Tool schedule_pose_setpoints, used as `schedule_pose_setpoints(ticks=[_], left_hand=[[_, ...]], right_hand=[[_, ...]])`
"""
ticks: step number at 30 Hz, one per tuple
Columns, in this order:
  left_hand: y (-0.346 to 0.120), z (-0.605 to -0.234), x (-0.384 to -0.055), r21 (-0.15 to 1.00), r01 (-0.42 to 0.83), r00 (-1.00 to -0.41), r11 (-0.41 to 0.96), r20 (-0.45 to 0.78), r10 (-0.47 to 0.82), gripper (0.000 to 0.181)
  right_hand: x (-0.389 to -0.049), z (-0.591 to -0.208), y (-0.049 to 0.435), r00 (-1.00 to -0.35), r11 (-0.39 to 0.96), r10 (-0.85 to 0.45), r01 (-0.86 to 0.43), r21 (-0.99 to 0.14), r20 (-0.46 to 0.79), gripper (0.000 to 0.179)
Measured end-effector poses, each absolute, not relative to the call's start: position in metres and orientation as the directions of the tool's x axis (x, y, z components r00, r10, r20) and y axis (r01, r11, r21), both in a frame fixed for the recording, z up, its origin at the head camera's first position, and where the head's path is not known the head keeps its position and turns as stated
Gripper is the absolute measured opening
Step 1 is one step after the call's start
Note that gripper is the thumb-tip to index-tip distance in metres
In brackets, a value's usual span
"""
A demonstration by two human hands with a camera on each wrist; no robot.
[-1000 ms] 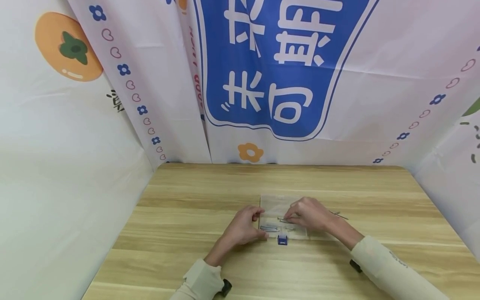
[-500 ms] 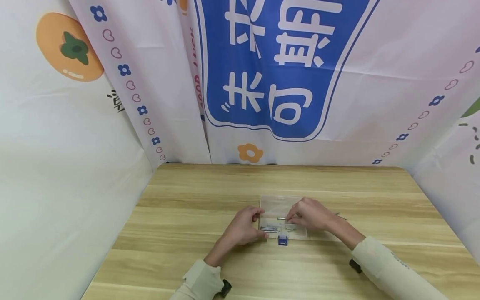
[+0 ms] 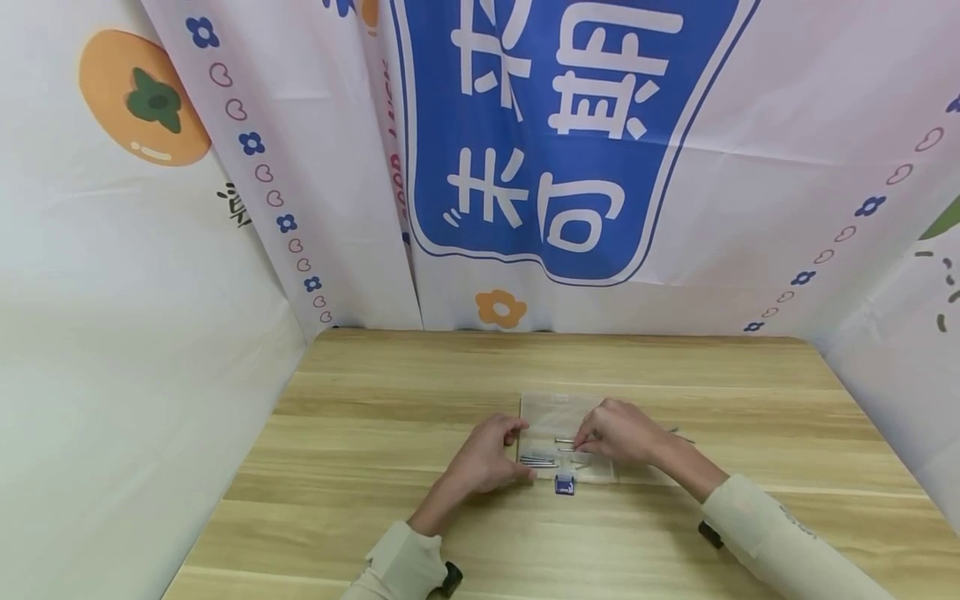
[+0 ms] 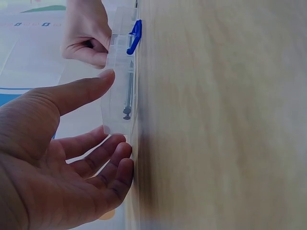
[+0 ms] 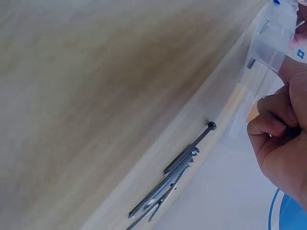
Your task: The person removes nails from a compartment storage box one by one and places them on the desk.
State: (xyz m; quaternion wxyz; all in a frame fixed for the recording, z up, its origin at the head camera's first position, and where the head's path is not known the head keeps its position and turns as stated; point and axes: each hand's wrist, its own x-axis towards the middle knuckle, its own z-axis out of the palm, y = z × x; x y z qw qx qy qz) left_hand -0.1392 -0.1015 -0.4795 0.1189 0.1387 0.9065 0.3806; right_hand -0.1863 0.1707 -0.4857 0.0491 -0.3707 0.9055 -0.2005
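A clear plastic box [image 3: 555,412] with its lid laid back lies mid-table, a blue latch [image 3: 565,485] at its front. My left hand [image 3: 487,454] holds its left end, thumb at the front corner and fingertips along the side, as the left wrist view shows too. Several long nails [image 3: 537,461] lie in the left front compartment. My right hand [image 3: 618,429] is over the box's right part, thumb and fingertips pinching a thin nail [image 3: 566,450] whose far end points left. Another nail [image 3: 564,440] lies just behind it. The right fingertips are hidden in the right wrist view.
Right of the box, a loose pile of nails [image 5: 172,175] lies on the wooden table [image 3: 375,467], partly behind the right forearm in the head view. A printed cloth [image 3: 465,283] hangs along the table's back edge.
My right fingers have shifted slightly right and toward the box's front; the pinched nail now shows apart from the one behind it. My left hand stays on the box.
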Motion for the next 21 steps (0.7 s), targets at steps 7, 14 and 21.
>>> schedule_pose_setpoints(ticks=[7, 14, 21], left_hand=[[-0.102, -0.479, -0.138, 0.723, 0.160, -0.934, 0.672, -0.109, 0.340, 0.071], [-0.101, -0.479, -0.137, 0.719, 0.157, -0.935, 0.678, -0.113, 0.336, 0.071], [-0.101, -0.478, -0.137, 0.719, 0.170, -0.936, 0.674, -0.097, 0.339, 0.072]], right_hand=[[-0.186, -0.493, 0.170, -0.742, 0.646, -0.664, -0.632, -0.428, 0.093, 0.005], [-0.186, -0.495, 0.169, -0.748, 0.642, -0.657, -0.620, -0.450, 0.093, 0.009], [-0.188, -0.497, 0.170, -0.711, 0.614, -0.696, -0.662, -0.429, 0.101, 0.010]])
